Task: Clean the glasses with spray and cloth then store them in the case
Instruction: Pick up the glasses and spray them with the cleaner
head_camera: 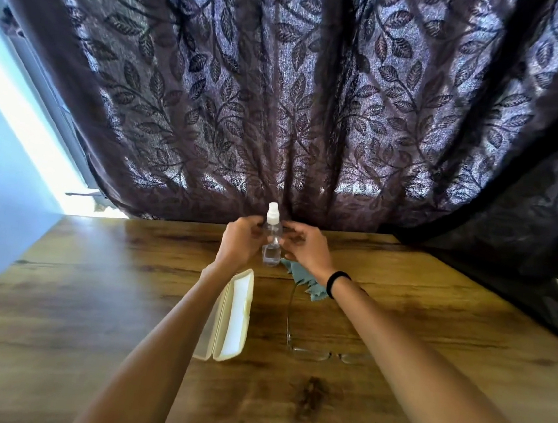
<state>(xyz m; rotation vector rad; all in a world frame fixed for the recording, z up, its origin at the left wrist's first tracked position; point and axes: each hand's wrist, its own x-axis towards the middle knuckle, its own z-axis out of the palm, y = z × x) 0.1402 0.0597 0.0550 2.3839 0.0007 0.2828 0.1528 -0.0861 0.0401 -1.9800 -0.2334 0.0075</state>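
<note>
Clear plastic spray bottle [272, 241] with white nozzle is gripped between left hand [241, 241] and right hand [306, 246], both curled around it.

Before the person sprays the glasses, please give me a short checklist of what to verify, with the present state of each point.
1. Spray bottle stands upright on the table: ok.
2. Left hand and right hand both reach the bottle: ok, but a firm grip: cannot tell.
3. Bottle holds liquid: ok, some shows at the bottom.
4. Glasses lie free on the table, unfolded: ok.
5. Cloth is within reach, partly under the right wrist: ok.
6. Case is open and empty: ok.
</note>
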